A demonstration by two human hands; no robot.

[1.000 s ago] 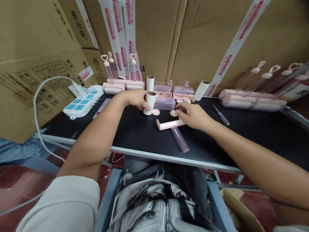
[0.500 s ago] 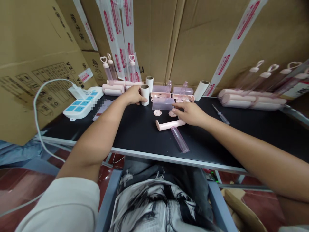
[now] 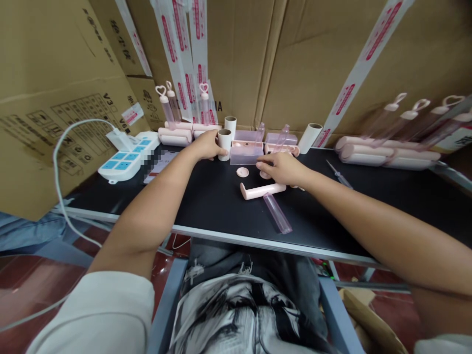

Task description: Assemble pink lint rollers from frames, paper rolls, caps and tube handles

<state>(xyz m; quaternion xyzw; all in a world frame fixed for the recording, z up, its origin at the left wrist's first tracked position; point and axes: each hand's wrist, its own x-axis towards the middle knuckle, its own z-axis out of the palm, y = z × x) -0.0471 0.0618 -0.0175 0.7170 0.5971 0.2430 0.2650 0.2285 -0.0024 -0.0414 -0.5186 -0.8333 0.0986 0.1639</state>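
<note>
My left hand (image 3: 207, 146) is closed around an upright white cardboard tube (image 3: 224, 141), thumb on its near side. A second white tube (image 3: 230, 124) stands just behind it. My right hand (image 3: 282, 167) pinches the right end of a translucent purple plastic cover (image 3: 244, 158), in front of a pale pink holder (image 3: 248, 145). Below that hand is a round pink cap (image 3: 265, 174), partly covered by the fingers; another pink cap (image 3: 242, 172) lies to its left. Nearer me lie a pink L-shaped holder part (image 3: 262, 191) and a clear purple handle tube (image 3: 278, 213).
A power strip (image 3: 129, 157) and a phone (image 3: 160, 166) are at left. Pink rollers with heart-ended handles stand at back left (image 3: 176, 135) and right (image 3: 387, 153). A screwdriver (image 3: 339, 175) lies right. Another white tube (image 3: 310, 138) leans against the cardboard wall (image 3: 236, 59).
My right hand has moved slightly left, and the purple cover has shifted left with it, closer to the tube. My left hand keeps its hold on the tube.
</note>
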